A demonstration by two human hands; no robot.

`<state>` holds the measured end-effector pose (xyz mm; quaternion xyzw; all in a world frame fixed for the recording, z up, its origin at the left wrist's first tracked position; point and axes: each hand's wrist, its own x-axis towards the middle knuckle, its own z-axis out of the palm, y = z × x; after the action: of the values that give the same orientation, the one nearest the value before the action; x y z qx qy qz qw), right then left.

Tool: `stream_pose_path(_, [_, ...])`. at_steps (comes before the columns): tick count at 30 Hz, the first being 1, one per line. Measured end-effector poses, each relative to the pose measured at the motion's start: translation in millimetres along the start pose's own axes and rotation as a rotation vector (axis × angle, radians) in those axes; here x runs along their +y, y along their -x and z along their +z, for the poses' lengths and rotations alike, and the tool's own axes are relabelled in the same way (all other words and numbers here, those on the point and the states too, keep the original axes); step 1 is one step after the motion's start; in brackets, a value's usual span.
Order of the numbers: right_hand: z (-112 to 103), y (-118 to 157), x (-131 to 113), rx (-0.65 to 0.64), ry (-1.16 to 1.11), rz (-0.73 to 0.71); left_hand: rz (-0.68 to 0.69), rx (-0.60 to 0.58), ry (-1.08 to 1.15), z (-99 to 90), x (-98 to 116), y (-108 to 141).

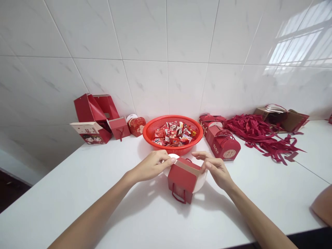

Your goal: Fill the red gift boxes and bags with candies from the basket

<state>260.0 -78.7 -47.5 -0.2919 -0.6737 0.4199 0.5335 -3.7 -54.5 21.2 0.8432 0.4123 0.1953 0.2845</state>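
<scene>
A small red candy box [182, 176] with dark red cord handles stands on the white table in front of me, its top panels raised and rounded pale side flaps folded outward. At its left upper edge, my left hand [153, 165] is closed, thumb and fingers pinching the flap. My right hand [216, 169] is at the opposite side, curled fingers gripping the right flap. Just behind the box sits a red plastic basket [146, 133] of wrapped candies [173, 134]. The inside of the box is hidden.
Red boxes [94, 119] stand against the tiled wall at left, beside a round-topped box [136, 126]. Right of the basket is a row of closed red boxes [223, 143], then a heap of dark red ribbons [249, 126] and an open carton [293, 120]. Someone's arm [323, 205] shows at right.
</scene>
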Motion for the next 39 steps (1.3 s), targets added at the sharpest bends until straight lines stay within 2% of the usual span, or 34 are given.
stream_pose_path(4, [-2, 0, -7, -0.143, 0.028, 0.066, -0.024, 0.0, -0.012, 6.1, 4, -1])
stream_pose_path(7, [-1, 1, -11, -0.204, 0.084, 0.066, -0.055, -0.043, 0.015, -0.7, 4, -1])
stream_pose_path(12, [-4, 3, -6, -0.113, 0.135, -0.006, -0.026, -0.239, 0.126, -22.1, -4, 4])
stream_pose_path(15, [-6, 2, -2, -0.068, 0.113, 0.054, -0.023, -0.302, 0.092, -26.6, -7, 7])
stream_pose_path(19, [-7, 3, -1, -0.089, 0.051, 0.133, -0.041, -0.316, 0.013, -22.2, -3, 11])
stream_pose_path(23, [-8, 2, -2, -0.11, -0.027, 0.221, -0.116, -0.359, -0.025, -19.1, 5, 15])
stream_pose_path(28, [-10, 0, -4, -0.039, -0.093, 0.376, -0.052, -0.344, -0.095, -20.8, 8, 16])
stream_pose_path(35, [-12, 0, -7, -0.145, -0.195, 0.452, -0.02, -0.315, -0.124, -23.2, 4, 13])
stream_pose_path(39, [-10, 0, -7, -0.161, -0.199, 0.459, 0.015, -0.313, -0.124, -22.8, 0, 11])
